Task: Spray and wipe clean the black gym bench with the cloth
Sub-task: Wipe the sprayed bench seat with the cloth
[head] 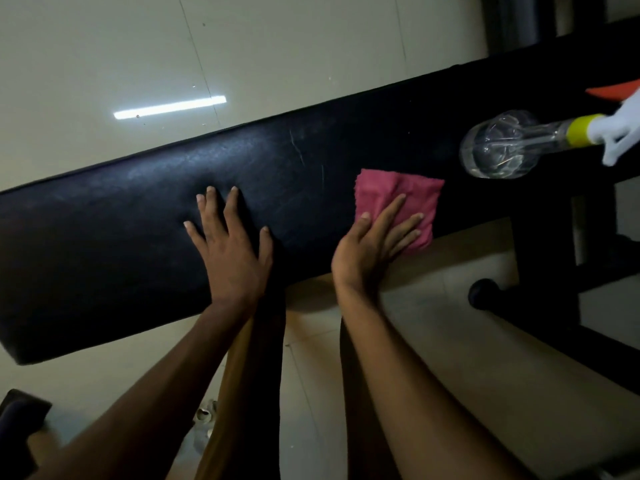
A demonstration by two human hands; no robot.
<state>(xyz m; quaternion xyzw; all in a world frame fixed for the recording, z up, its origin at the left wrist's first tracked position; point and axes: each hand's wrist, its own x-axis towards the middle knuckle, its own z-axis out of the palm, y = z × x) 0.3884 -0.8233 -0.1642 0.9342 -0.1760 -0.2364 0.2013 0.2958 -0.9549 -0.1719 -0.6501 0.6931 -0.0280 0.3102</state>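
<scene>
- Running from lower left to upper right across the view, the black gym bench [145, 209] has its long axis on that diagonal; its rounded near end sits at lower left, the far end goes out of frame at upper right.
- Left hand [230, 244]: flat on the pad, palm down, fingers spread and pointing toward the far edge. Grip open, holding nothing.
- Right hand [375, 242]: flat on the pink cloth [408, 195], fingers extended and angled up-right, roughly along the bench's length. Grip open, pressing rather than clutching; the cloth is pinned between palm and pad.
- Cloth lies on the pad near its front edge, to the right of the left hand, with one corner reaching that edge. Rumpled, roughly square.
- Clear spray bottle [498, 147] lies on its side on the bench, beyond the cloth toward the upper right. Base points left toward the cloth; yellow collar [585, 129] and white trigger head [620, 133] point right, to the frame edge.
- Pale scuff lines show on the pad between the two hands.
- Pale tiled floor [104, 64] beyond the bench carries a bright strip of reflected light.
</scene>
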